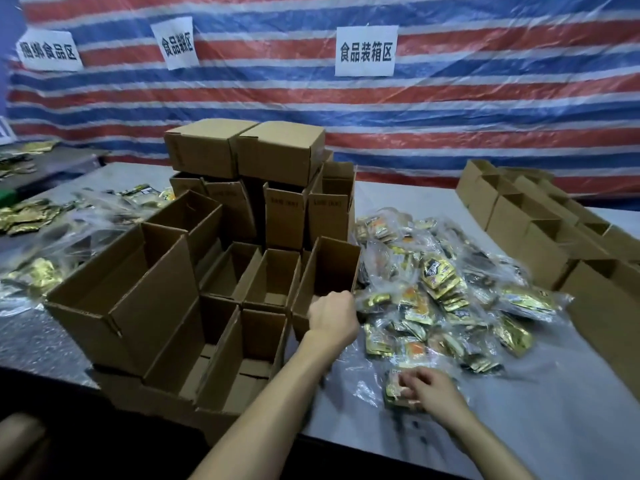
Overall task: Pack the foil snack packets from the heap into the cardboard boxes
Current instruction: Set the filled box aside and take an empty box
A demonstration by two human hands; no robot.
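A heap of gold and black foil snack packets [446,289], many in clear plastic bags, lies on the table right of centre. Open cardboard boxes [214,306] crowd the table's left middle. My left hand [332,315] grips the near right edge of one open box [329,268] beside the heap. My right hand [427,388] rests on a small bunch of packets [396,393] at the heap's near edge, fingers curled on them.
Closed boxes [246,147] are stacked behind the open ones. More open boxes [540,223] line the right side. Loose packets and plastic bags [45,268] lie at far left. A striped tarpaulin with paper signs [365,51] hangs behind the table.
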